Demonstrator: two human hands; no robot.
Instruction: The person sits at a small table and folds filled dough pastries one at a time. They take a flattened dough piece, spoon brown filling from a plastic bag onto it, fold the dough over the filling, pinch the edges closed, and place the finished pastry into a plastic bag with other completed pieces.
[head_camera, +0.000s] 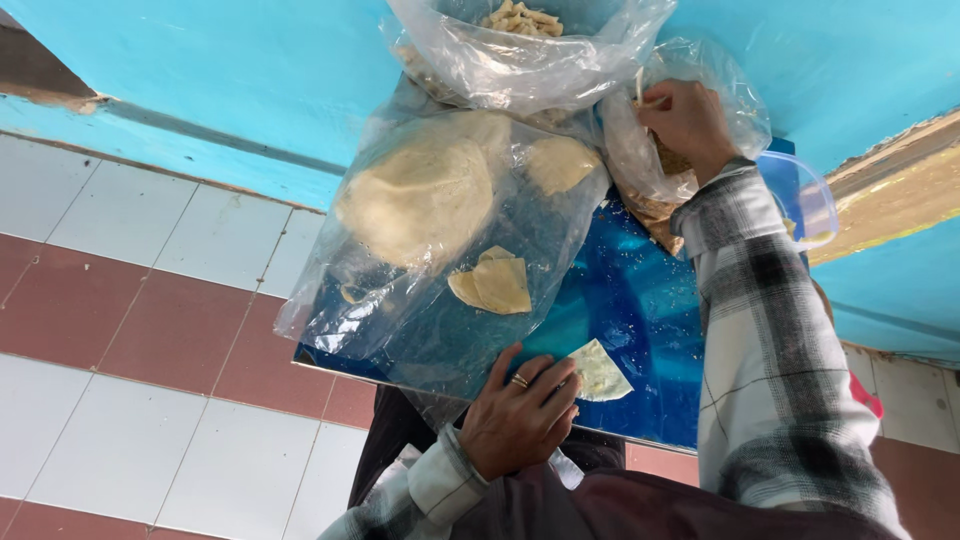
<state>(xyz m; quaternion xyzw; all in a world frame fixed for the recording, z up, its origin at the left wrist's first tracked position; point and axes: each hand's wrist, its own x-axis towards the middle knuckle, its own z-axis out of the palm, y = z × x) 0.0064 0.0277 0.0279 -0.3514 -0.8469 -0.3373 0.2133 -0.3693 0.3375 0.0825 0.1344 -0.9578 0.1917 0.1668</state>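
Left hand (518, 410): palm down at the blue tabletop's (640, 310) near edge, fingers spread, fingertips pressing a thin folded dough piece (598, 370). Right hand (685, 122): arm extended, fingers bunched inside a clear plastic bag (690, 70); what it pinches cannot be told.

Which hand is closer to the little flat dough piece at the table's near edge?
Left. The left hand touches the flat dough piece; the right hand is far off, inside a plastic bag.
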